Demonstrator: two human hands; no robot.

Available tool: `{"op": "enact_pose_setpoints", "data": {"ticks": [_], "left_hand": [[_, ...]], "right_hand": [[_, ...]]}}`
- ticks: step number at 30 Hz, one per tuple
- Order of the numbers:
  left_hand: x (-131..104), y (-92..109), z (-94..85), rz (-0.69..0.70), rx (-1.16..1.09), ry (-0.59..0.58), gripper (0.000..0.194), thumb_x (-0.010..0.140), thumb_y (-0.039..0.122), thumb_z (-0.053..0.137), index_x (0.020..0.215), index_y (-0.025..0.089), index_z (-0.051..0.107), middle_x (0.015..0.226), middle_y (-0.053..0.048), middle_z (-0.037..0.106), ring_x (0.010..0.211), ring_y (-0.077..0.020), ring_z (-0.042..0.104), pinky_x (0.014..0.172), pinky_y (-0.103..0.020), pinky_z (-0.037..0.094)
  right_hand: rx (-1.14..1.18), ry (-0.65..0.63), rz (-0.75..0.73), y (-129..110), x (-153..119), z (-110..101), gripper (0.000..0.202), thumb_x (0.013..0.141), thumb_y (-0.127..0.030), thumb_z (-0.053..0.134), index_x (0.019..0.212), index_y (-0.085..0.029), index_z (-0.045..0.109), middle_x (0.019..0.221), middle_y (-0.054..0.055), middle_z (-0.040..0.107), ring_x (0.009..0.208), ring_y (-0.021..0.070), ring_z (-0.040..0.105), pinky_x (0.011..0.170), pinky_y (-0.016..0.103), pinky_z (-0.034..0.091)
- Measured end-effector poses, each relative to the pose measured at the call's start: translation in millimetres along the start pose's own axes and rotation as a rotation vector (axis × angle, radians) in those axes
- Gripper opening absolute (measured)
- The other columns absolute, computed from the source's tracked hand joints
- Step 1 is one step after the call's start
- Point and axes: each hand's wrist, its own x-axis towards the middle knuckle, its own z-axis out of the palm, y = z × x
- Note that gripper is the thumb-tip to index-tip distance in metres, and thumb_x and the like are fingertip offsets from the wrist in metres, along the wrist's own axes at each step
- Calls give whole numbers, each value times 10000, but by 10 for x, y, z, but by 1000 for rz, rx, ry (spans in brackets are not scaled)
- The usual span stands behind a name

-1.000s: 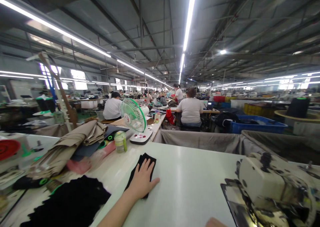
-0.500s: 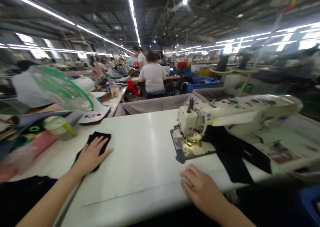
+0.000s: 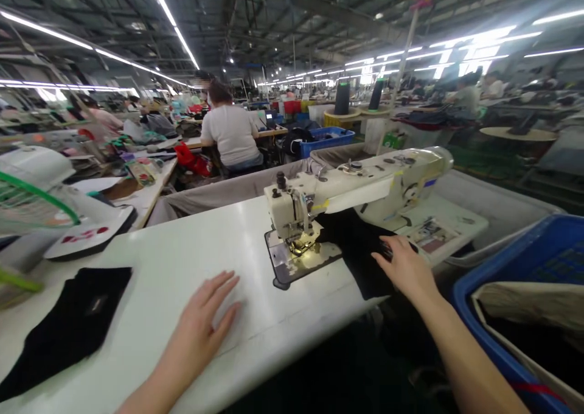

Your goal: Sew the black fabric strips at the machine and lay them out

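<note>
My left hand [image 3: 205, 316] hovers over or rests on the white tabletop [image 3: 182, 243], open, fingers stretched and nothing in them. To its left lies a stack or piece of black fabric [image 3: 77, 322] with a small pale label. My right hand [image 3: 408, 271] is at another black fabric piece [image 3: 360, 256], on its right side. Its thumb and fingers are curled round something small and dark with a metallic glint, too unclear to name. That fabric runs under the arm of the sewing machine [image 3: 328, 189], behind the lit needle area [image 3: 303, 243].
A blue crate [image 3: 465, 286] with a brown liner stands at my right. A white fan [image 3: 86, 225] with a green rim is at the left. Grey cloth bins [image 3: 214, 195] border the table's far side. Thread cones [image 3: 342, 99] stand behind the machine. A person in white [image 3: 230, 131] sits ahead.
My view has turned right. My left hand has left the black fabric at the left and moved right over the tabletop. My right hand has reached from the front edge to the fabric by the machine.
</note>
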Motion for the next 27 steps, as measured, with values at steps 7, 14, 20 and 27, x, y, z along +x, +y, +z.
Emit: {"op": "enact_pose_setpoints", "data": {"ticks": [7, 14, 20, 27], "left_hand": [[613, 1324, 391, -56, -679, -284, 327, 978, 381, 513, 1207, 239, 697, 1322, -92, 651, 1231, -252, 610, 1104, -448, 480], [1015, 1642, 581, -732, -1965, -719, 726, 933, 718, 414, 1226, 91, 632, 1129, -206, 723, 997, -294, 719, 859, -397, 566], [968, 1436, 616, -852, -2159, -674, 607, 849, 530, 699, 1226, 57, 648, 1142, -168, 728, 993, -244, 711, 890, -306, 540], [692, 1282, 482, -949, -1828, 84, 713, 649, 91, 846, 1313, 158, 596, 1093, -60, 744, 887, -158, 707, 838, -241, 536]], "right_hand": [[82, 203, 25, 98, 125, 70, 303, 974, -326, 481, 1004, -186, 748, 963, 81, 679, 760, 186, 643, 641, 288, 473], [457, 261, -376, -96, 22, -571, 220, 963, -178, 592, 1127, -229, 730, 861, 40, 628, 739, 139, 611, 677, 255, 495], [777, -150, -729, -487, -375, -767, 407, 930, -25, 541, 1225, -259, 696, 963, 46, 672, 797, 112, 667, 656, 194, 522], [1105, -533, 193, -850, -696, -280, 439, 937, -432, 600, 1293, -179, 649, 1097, 119, 743, 925, 233, 719, 760, 316, 593]]}}
